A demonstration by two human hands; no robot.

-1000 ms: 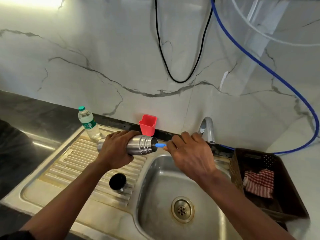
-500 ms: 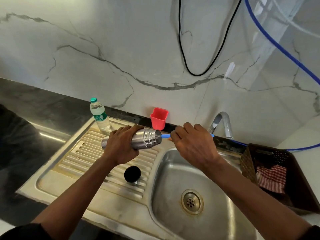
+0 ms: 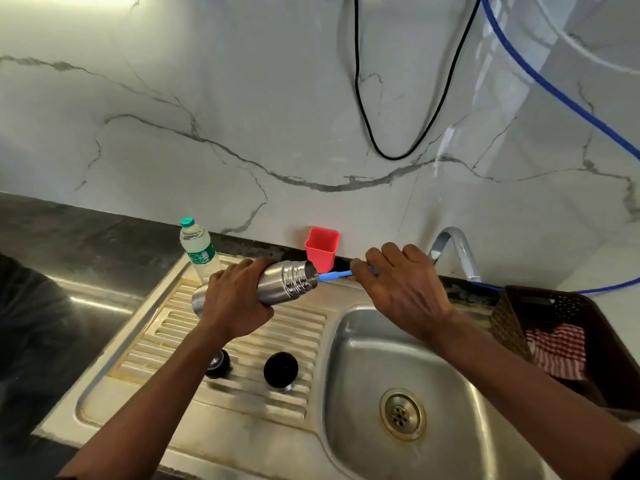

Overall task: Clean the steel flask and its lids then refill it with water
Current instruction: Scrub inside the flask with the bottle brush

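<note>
My left hand [image 3: 235, 299] grips the steel flask [image 3: 287, 280], held on its side above the draining board with its open mouth pointing right. My right hand [image 3: 401, 289] holds the blue handle of a brush [image 3: 334, 275] whose far end goes into the flask's mouth; the bristles are hidden inside. Two lids lie on the ribbed draining board [image 3: 194, 337]: a black round lid [image 3: 281, 369] and a smaller black lid [image 3: 218, 364] partly behind my left forearm.
The steel sink bowl [image 3: 450, 368] with its drain [image 3: 402, 414] lies below my right arm, the tap [image 3: 453, 247] behind it. A water bottle [image 3: 198, 249] and red cup [image 3: 322, 250] stand by the wall. At right, a brown basket [image 3: 588, 317] holds a checked cloth.
The brush handle shows a little more outside the flask's mouth. The view has shifted, and a second lid now shows on the draining board beside my left forearm.
</note>
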